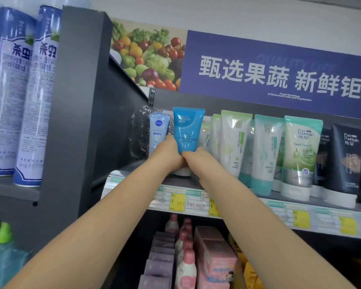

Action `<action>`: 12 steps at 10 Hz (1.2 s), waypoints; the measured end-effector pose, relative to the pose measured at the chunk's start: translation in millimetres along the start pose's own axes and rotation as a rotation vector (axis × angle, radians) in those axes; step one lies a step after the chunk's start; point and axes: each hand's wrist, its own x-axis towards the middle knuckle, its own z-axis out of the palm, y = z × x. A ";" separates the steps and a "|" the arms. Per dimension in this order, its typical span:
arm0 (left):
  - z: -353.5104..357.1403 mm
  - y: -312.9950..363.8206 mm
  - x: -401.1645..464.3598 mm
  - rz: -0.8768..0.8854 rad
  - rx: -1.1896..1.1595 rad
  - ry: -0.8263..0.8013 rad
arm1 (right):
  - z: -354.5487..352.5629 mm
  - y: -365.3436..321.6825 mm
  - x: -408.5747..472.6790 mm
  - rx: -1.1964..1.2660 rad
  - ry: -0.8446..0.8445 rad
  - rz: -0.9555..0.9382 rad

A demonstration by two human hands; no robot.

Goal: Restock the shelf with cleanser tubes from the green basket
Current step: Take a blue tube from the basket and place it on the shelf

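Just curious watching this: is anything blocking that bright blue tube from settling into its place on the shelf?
Nothing visible does. Both hands, left hand and right hand, grip the blue tube upright, cap down, in the gap between the Nivea tube and the green-and-white tubes.

I see a blue tube point(187, 130) of smooth, shiny plastic. Left of it, clear crinkly wrap point(138, 132) shines. The shelf point(176, 181) and its dark side panel point(79, 101) look like matt painted metal. The price tags point(176, 202) are paper behind glossy plastic.
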 end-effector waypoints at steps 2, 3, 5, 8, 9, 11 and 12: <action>-1.0 2.3 -4.6 0.024 0.027 0.000 | 0.1 2.5 2.6 0.005 0.008 -0.020; -2.3 4.3 -7.4 0.028 -0.031 -0.025 | -1.5 0.2 1.1 0.017 0.016 -0.014; -2.0 4.4 -7.4 0.056 0.036 -0.040 | -2.8 0.1 0.0 0.039 0.022 -0.015; -1.2 10.8 -10.2 -0.041 -0.084 0.000 | -2.5 0.9 -1.8 0.048 0.030 -0.034; 0.9 10.2 -8.8 -0.072 -0.128 0.023 | -0.9 1.9 -0.9 0.057 0.034 -0.035; 0.5 6.6 -8.5 -0.012 0.097 0.053 | -1.0 2.8 -1.4 0.075 0.037 -0.054; -0.5 7.6 -8.6 0.014 0.165 0.022 | -2.2 1.6 -2.3 0.070 0.039 -0.063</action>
